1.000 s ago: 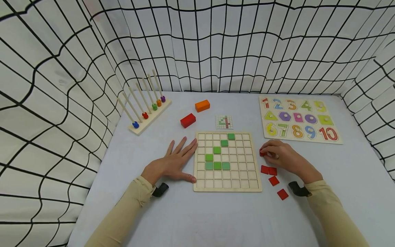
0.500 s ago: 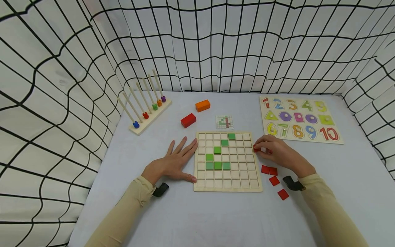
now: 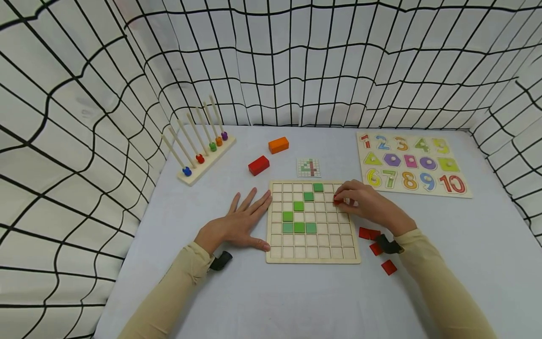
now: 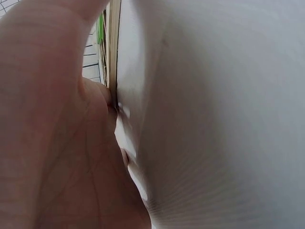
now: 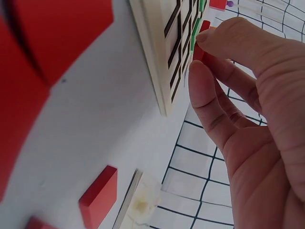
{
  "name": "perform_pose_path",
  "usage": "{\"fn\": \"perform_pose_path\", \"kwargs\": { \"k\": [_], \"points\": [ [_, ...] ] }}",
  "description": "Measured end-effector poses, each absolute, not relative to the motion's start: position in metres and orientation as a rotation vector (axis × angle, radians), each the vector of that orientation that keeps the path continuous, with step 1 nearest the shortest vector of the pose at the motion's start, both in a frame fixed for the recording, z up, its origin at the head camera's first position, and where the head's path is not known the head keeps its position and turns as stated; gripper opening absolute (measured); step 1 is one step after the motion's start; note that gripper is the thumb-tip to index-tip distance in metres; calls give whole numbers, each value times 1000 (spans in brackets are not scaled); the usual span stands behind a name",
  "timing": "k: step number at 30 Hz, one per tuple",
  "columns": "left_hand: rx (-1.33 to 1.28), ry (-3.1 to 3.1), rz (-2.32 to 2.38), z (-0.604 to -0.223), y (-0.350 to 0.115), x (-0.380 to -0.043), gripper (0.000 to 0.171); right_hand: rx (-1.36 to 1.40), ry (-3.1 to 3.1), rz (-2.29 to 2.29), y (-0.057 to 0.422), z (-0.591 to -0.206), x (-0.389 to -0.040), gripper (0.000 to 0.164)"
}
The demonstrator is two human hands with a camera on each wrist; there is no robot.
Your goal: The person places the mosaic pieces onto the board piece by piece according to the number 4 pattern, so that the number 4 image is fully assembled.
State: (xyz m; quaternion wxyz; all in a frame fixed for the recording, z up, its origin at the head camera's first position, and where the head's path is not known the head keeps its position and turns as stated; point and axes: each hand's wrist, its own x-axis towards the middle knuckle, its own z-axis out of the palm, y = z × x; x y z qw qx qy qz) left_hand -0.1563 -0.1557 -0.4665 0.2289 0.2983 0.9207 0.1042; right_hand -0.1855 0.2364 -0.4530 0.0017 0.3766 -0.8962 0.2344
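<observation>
My left hand [image 3: 235, 226] lies flat on the table, fingers spread, with the fingertips and thumb touching the left edge of a wooden grid board [image 3: 326, 254]. Green square tiles [image 3: 299, 228] sit in several of the board's cells, some in a diagonal line and some in a row. Over the board's upper right part, my right hand [image 3: 366, 205] pinches a small red square tile [image 5: 202, 45] between thumb and fingertips. Below that hand, several loose red tiles [image 3: 388, 267] lie on the table, partly covered by the wrist camera. The left wrist view shows mostly palm and white cloth.
A small pattern card [image 3: 308, 167] lies behind the board. Farther left are a red block [image 3: 259, 165], an orange block [image 3: 278, 145] and a peg stand [image 3: 207, 160] with coloured beads. A number puzzle [image 3: 414, 165] lies back right. Black netting [image 3: 271, 84] surrounds the table.
My right hand has moved left with the red tile, from beside the board to over its upper right cells. The left hand has stayed in place.
</observation>
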Motion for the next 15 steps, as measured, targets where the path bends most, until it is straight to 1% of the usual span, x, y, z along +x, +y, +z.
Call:
{"fn": "perform_pose_path", "kwargs": {
  "k": [7,15],
  "points": [
    [811,2539,284,-463,-155,-155,131,1201,-2832,771,222,-450,-194,21],
    [806,2536,299,-463,-154,-155,131,1274,-2797,713,203,-450,-204,19]
  ]
}}
